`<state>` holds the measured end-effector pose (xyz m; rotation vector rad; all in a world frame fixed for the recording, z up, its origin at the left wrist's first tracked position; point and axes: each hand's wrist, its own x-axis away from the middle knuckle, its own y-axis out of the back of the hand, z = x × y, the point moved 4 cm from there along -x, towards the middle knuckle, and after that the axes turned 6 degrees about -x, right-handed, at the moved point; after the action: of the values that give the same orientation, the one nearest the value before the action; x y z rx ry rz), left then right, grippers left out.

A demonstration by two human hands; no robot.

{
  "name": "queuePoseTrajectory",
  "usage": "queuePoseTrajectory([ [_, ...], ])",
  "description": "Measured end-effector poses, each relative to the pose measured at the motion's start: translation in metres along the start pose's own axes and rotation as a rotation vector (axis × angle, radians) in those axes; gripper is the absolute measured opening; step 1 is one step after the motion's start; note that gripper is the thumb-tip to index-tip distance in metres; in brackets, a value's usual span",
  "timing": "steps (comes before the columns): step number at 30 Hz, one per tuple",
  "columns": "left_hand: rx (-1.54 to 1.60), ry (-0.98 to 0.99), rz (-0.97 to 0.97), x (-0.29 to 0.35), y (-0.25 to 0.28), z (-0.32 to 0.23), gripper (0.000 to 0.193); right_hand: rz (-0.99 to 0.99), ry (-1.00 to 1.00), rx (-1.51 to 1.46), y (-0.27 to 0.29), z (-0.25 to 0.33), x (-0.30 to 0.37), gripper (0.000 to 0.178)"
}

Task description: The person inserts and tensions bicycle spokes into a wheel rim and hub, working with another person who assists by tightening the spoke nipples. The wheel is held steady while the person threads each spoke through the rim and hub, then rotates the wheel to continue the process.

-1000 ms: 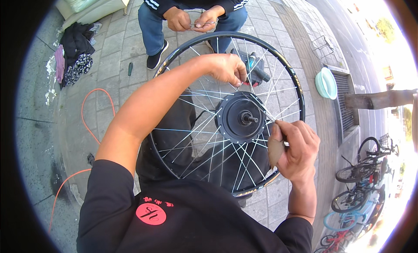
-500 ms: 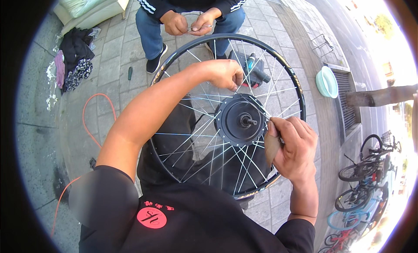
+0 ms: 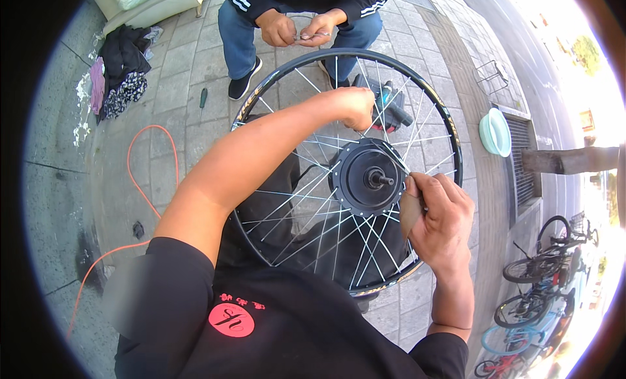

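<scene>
A black spoked bicycle wheel with a large black hub motor lies across my lap. My left hand reaches over it, its fingers pinched on a spoke just above the hub. To the right of the hub, my right hand is closed around a small brown-handled tool whose tip sits at the spokes. Thin silver spokes fan out from the hub to the rim.
Another person crouches beyond the wheel, their hands holding a small part. A power drill lies under the spokes, a screwdriver on the pavers. An orange hose, a clothes pile, a teal basin and parked bicycles surround me.
My right hand has slid left toward the hub with the tool. My left hand has dropped slightly closer to the hub. The other person's hands keep working on their small part.
</scene>
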<state>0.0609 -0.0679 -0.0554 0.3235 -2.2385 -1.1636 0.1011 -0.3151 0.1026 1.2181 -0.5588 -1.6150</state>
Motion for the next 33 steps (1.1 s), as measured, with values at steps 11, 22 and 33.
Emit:
queuePoseTrajectory([
  [11,-0.130,0.059,-0.082,-0.005,-0.004,-0.004,0.028,0.003,-0.053,0.004,-0.014,-0.008,0.001,0.010],
  [22,-0.336,-0.102,-0.233,0.010,-0.002,-0.007,0.023,0.076,-0.294,-0.107,-0.033,-0.022,-0.013,0.009],
  [33,-0.005,-0.472,-1.029,0.067,0.070,0.077,0.025,0.230,-0.403,-0.047,-0.063,-0.046,-0.032,0.021],
])
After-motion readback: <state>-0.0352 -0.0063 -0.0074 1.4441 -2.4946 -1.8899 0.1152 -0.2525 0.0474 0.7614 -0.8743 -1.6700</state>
